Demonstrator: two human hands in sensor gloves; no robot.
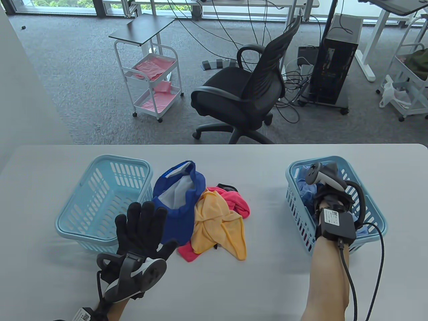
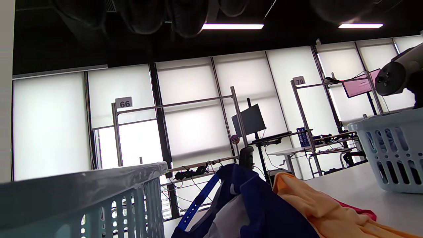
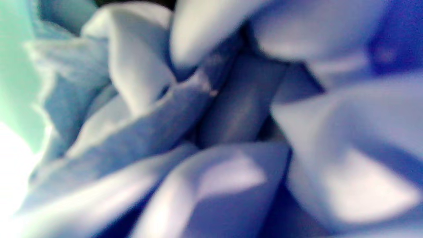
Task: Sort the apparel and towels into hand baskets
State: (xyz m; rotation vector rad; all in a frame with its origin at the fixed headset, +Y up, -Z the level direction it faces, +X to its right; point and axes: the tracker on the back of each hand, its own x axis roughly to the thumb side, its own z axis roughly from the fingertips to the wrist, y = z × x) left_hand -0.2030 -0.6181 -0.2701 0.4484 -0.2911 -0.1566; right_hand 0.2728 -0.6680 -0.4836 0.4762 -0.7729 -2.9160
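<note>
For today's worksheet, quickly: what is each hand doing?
Left hand: open, holding nothing.
Right hand: inside the pale blue plastic basket; grip cannot be told.

Right hand (image 1: 329, 197) fingers hidden inside the right basket (image 1: 374, 214).

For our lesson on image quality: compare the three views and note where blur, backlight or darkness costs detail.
Table view: sharp, evenly lit, soft shadows under the left basket and left hand. Left wrist view: bright blinds backlight the scene, so the fingers at the top are near-black shapes. Right wrist view: too close, the blue cloth is soft blur, with washed-out glare at the lower left.
</note>
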